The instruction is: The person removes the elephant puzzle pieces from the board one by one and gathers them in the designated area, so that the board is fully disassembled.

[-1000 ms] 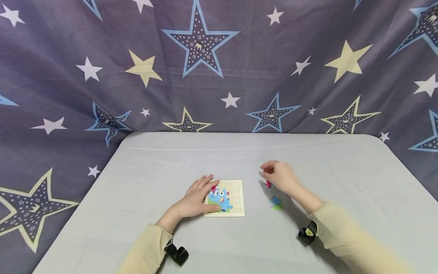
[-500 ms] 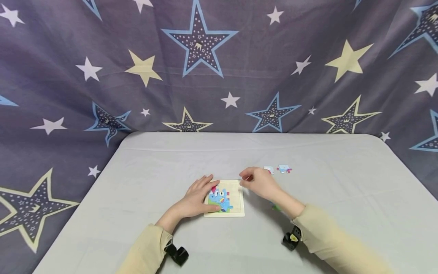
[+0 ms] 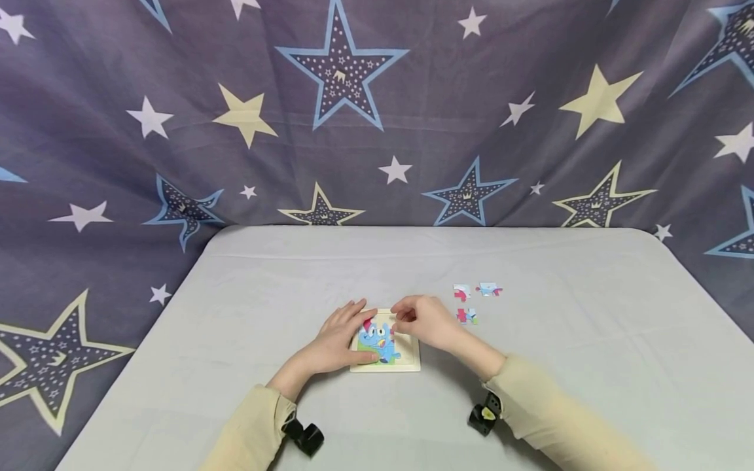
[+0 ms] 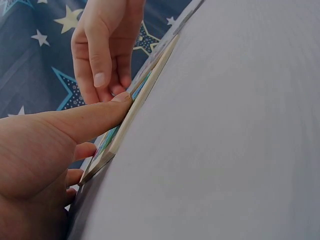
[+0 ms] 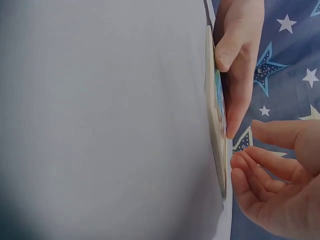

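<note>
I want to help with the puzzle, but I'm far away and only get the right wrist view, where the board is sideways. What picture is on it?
Observer: The head view shows a blue cartoon animal on the puzzle board.

Operator: Cool! Are any pieces not on it?

Observer: Yes, I can see three loose pieces on the table; the right arm could be hiding more.

Operator: Where isn't the picture filled in yet?

Observer: In the head view, the lower right part of the puzzle board is bare and pale.
</note>
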Available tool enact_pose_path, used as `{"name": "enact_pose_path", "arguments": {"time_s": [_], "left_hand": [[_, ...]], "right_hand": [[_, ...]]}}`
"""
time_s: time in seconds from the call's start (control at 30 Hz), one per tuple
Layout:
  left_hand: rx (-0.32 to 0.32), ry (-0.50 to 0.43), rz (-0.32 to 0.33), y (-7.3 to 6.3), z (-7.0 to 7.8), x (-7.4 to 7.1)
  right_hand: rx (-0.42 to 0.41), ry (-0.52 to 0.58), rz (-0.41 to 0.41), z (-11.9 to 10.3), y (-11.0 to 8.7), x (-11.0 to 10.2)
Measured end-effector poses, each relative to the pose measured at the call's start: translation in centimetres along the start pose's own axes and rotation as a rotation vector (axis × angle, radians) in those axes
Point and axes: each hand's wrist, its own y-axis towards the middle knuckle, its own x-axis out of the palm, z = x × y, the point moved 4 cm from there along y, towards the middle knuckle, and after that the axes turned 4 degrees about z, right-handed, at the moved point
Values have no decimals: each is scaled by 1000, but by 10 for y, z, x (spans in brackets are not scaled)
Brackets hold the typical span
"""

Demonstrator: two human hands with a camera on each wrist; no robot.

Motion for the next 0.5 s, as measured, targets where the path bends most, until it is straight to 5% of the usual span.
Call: {"name": "enact_pose_path", "arguments": {"time_s": [0.5], "left_hand": [[20,-1,4,-1,-1,0]], "right_hand": [[-52,-79,-113,-9,2,12]]}}
